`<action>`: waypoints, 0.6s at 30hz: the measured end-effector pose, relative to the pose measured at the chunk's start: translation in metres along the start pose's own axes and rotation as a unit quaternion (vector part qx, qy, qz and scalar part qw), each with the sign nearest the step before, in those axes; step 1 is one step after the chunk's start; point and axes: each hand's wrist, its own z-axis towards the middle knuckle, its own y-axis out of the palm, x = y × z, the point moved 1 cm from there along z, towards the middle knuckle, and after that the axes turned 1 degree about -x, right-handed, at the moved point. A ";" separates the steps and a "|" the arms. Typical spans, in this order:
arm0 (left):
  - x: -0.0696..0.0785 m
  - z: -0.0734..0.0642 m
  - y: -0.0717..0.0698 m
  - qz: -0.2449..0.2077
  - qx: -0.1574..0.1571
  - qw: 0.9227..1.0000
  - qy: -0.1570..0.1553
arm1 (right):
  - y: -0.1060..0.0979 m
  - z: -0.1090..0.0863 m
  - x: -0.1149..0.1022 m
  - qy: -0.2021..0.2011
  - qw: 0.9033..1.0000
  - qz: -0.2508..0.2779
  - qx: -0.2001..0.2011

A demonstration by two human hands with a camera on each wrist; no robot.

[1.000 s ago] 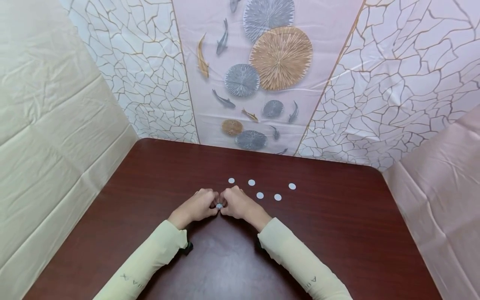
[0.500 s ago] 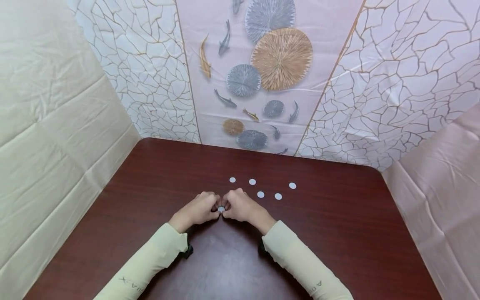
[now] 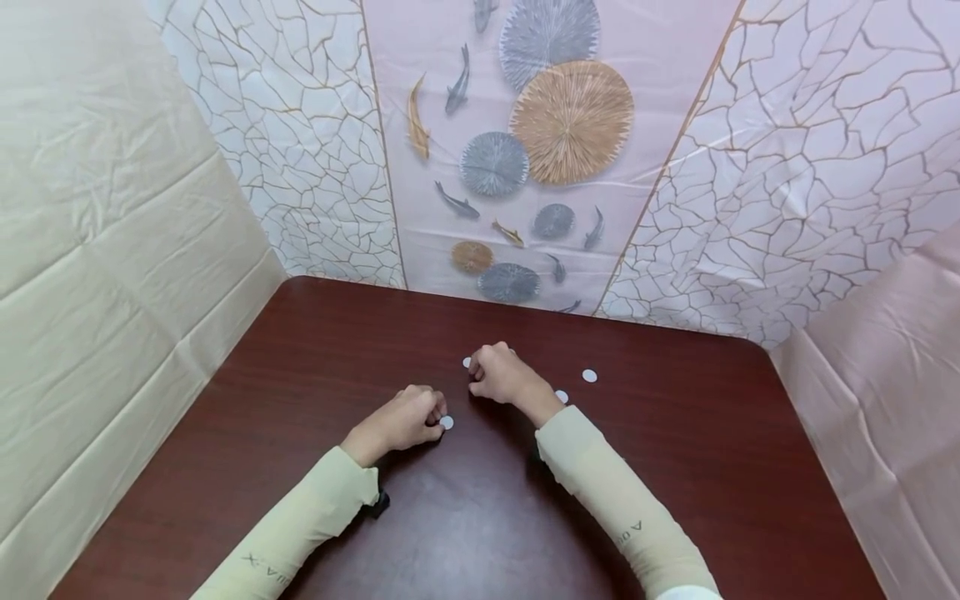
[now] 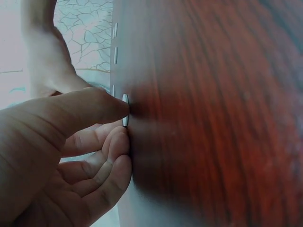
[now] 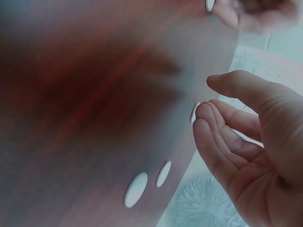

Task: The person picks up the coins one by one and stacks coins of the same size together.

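My left hand (image 3: pixel 397 423) is low at the table's middle, its thumb and fingers pinching a small white disc (image 3: pixel 447 422). In the left wrist view the disc (image 4: pixel 125 120) sits edge-on between the thumb tip and the fingers, close to the tabletop. Further back, my right hand (image 3: pixel 504 375) hovers over the table with thumb and fingers apart and nothing between them. One white disc (image 3: pixel 467 362) shows just past its fingertips. Other discs beneath it are hidden from the head view; the right wrist view shows two discs, one (image 5: pixel 136 190) nearer and another (image 5: pixel 164 174) beyond.
Two more white discs lie to the right, one (image 3: pixel 590 376) in the open and one (image 3: pixel 561 396) beside the right wrist. The dark red-brown table (image 3: pixel 337 333) ends at a patterned cloth backdrop (image 3: pixel 495 225), with plain cloth walls at both sides.
My right hand has left the disc at the left hand and moved away, up and to the right, over the far discs. The left hand stays with its disc.
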 end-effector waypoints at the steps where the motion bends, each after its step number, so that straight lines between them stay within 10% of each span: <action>1: 0.000 0.000 0.000 -0.001 -0.001 1.000 0.001 | -0.001 0.003 0.002 0.003 1.000 -0.004 -0.001; 18: 0.000 -0.002 -0.002 0.003 -0.007 1.000 -0.005 | -0.006 0.039 0.009 0.047 0.998 -0.033 -0.022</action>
